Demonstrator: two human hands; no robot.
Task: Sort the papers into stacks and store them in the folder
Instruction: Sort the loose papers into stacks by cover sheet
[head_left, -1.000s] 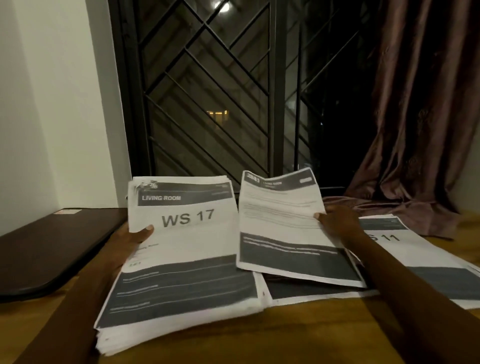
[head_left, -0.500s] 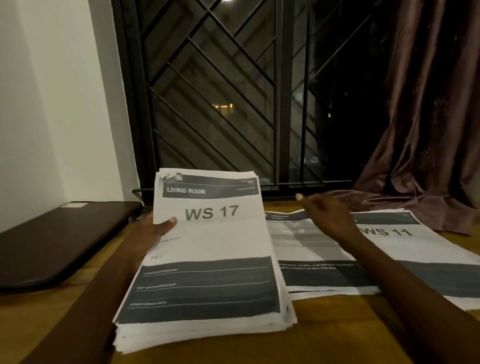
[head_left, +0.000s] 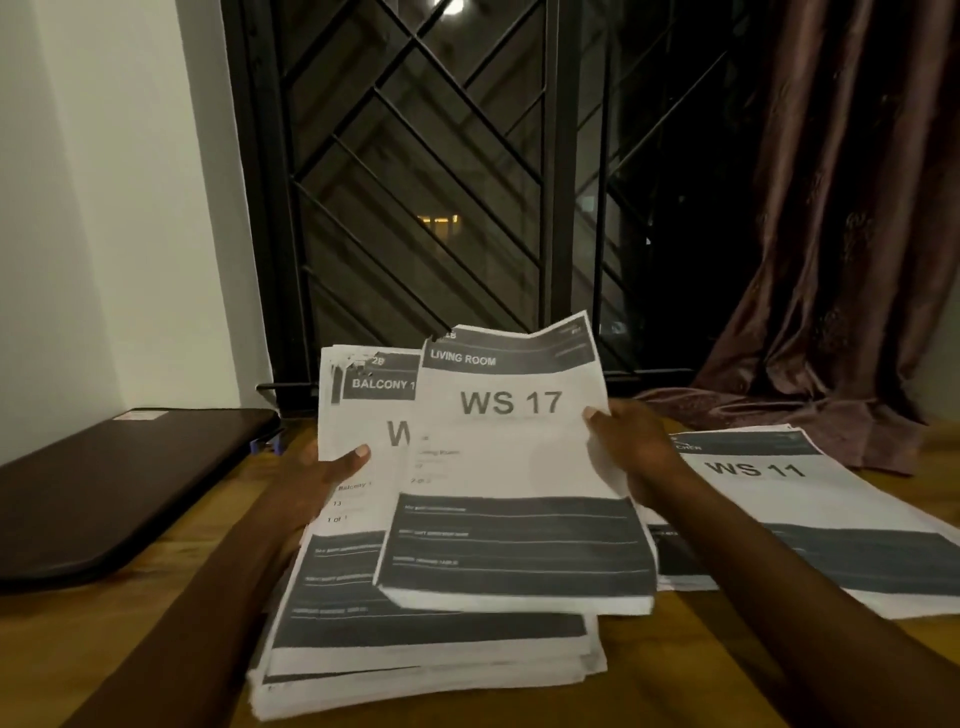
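A dark flat case (head_left: 114, 493) lies at the left of the wooden tabletop (head_left: 675, 665), against the pale wall. Behind the papers are a black window grille (head_left: 415, 182) and a brown curtain (head_left: 857, 260) whose hem spills onto the far right of the tabletop. A WS 11 stack (head_left: 810, 509) lies flat at the right, and the right forearm crosses over its near corner and hides part of another sheet beside it.

The left grip (head_left: 322, 483) clamps the left edge of the thick stack (head_left: 415, 639), thumb on its top BALCONY sheet (head_left: 363, 415). The right grip (head_left: 634, 452) clamps the right edge of the WS 17 bundle (head_left: 509, 467), thumb on top, and holds it raised over the right part of the thick stack.

Half a second ago the WS 17 sheets topped the thick stack and the right grip hovered empty over the middle sheets. Now they are lifted and shifted right, uncovering the BALCONY sheet.
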